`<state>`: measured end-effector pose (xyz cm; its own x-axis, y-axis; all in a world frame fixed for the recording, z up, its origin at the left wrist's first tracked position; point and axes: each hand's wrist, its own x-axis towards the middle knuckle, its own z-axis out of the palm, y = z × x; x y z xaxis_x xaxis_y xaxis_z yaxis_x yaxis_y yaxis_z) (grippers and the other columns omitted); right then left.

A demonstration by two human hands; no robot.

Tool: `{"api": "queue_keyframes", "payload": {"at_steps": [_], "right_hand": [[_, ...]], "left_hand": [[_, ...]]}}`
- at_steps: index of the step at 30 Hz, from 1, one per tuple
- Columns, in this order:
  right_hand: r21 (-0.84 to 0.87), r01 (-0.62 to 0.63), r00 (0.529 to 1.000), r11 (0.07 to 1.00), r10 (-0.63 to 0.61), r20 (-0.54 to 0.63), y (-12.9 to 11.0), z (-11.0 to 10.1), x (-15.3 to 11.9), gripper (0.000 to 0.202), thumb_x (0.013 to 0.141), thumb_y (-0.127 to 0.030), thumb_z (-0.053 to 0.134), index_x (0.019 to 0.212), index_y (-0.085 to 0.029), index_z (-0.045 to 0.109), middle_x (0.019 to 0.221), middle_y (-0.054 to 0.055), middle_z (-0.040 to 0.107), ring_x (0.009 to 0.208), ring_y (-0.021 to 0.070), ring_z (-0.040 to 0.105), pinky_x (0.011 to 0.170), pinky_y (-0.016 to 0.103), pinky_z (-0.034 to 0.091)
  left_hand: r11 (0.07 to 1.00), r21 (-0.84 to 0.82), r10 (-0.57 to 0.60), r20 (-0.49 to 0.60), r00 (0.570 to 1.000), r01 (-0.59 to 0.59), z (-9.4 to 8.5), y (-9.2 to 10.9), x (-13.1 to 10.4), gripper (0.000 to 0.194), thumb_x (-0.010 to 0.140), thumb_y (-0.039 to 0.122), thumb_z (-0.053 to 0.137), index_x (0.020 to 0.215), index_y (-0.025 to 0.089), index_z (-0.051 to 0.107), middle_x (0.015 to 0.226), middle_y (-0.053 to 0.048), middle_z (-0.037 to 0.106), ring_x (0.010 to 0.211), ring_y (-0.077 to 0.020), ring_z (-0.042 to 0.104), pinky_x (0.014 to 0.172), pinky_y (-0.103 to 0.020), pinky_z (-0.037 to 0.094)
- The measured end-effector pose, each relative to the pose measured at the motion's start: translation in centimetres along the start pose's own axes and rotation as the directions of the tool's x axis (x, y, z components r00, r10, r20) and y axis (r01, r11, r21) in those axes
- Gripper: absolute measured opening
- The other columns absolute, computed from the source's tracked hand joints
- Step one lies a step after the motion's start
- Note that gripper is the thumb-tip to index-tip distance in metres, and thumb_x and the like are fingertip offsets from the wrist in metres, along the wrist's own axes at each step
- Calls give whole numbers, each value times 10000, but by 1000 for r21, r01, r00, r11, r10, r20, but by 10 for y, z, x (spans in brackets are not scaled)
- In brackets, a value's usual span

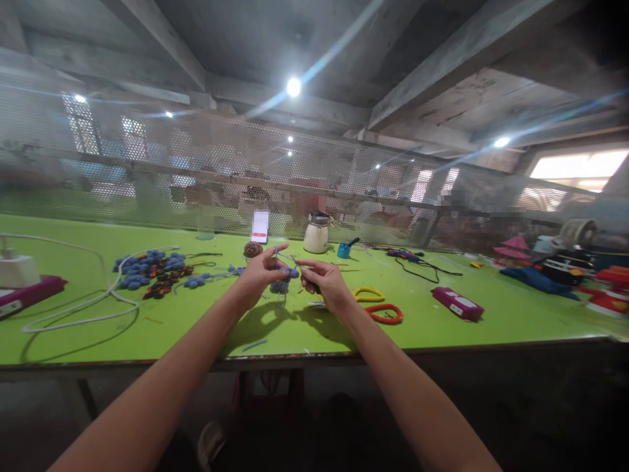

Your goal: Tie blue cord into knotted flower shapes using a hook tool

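Observation:
My left hand [257, 280] pinches a small blue-purple crochet piece [280, 286], with a strand of the same yarn running up over the raised index finger. My right hand [325, 283] is closed on a thin crochet hook [293, 259], whose tip points at the piece; most of its handle is hidden by the fingers. Both hands are held just above the green table. Beside and partly beneath my right hand lies a pair of scissors [386, 314] with one red and one yellow handle loop. A ball of dark multicoloured yarn [253, 249] sits behind my left hand.
On the green table [187, 334], blue and dark-orange crochet pieces [147, 270] lie left, near a white cable [73, 324]. A phone [260, 226], a cream jug [316, 233] and a blue cup [343, 250] stand behind. A maroon box [458, 304] lies right.

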<state>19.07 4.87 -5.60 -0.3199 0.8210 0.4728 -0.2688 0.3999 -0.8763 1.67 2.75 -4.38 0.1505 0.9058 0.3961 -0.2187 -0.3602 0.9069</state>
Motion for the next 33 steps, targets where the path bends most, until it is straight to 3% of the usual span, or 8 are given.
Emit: {"api": "queue_keyframes", "payload": {"at_steps": [15, 21, 33], "right_hand": [[-58, 10, 1000, 998, -10, -5, -1, -1, 0, 366, 665, -319, 723, 969, -116, 724, 496, -36, 563, 385, 48, 404, 392, 203, 296], [-193, 72, 997, 979, -64, 47, -1, -6, 2, 383, 694, -299, 668, 1010, -89, 720, 452, -61, 477, 378, 48, 351, 385, 202, 270], [-424, 171, 982, 889, -119, 147, -10, -17, 1, 322, 758, -298, 607, 972, -104, 748, 475, -47, 452, 414, 49, 320, 417, 199, 277]], "left_hand": [[998, -20, -55, -11, 998, 55, 0, 2, 0, 839, 581, 142, 785, 1346, 90, 445, 729, -19, 626, 627, -129, 552, 577, -271, 372], [998, -45, -49, -23, 999, 48, -3, 0, 2, 771, 587, 119, 775, 1306, 86, 495, 700, -15, 620, 598, -116, 535, 579, -271, 372], [999, 52, 6, -18, 1000, -5, -5, -3, 3, 690, 611, 135, 758, 1264, 80, 542, 703, -19, 630, 622, -129, 542, 594, -276, 383]]}}
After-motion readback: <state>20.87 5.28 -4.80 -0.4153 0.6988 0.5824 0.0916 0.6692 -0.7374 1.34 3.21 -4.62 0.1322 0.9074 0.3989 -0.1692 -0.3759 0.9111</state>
